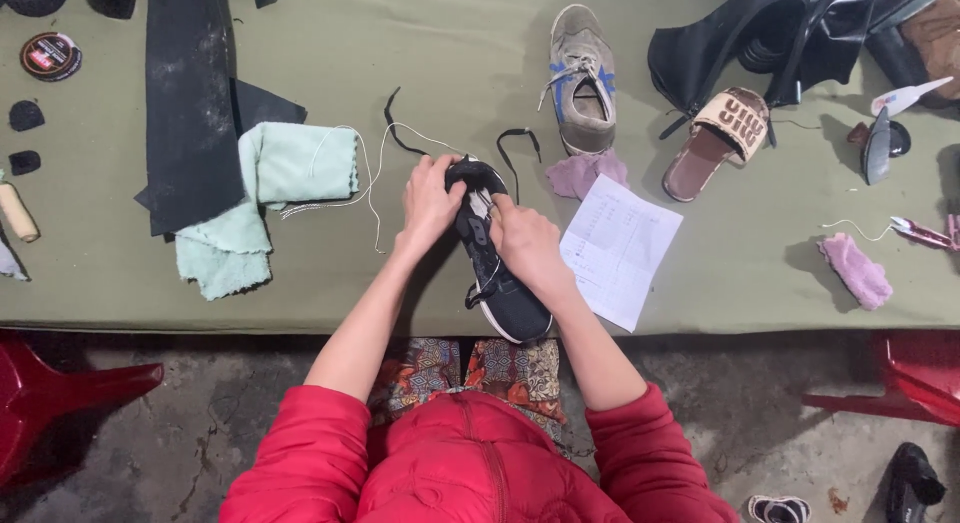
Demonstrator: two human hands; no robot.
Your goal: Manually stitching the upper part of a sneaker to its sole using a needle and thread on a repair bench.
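Green tabletop (420, 63): blk sneaker (500, 273), white sole.

Both my arms reach forward from pushed-up red sleeves, forearms bare and angled inward so the hands meet in front of me. My left hand (430, 201) is bent at the wrist, palm down, fingers curled in a grip. My right hand (525, 241) lies just beside it, knuckles up, fingers folded and pinching close to the left fingertips.
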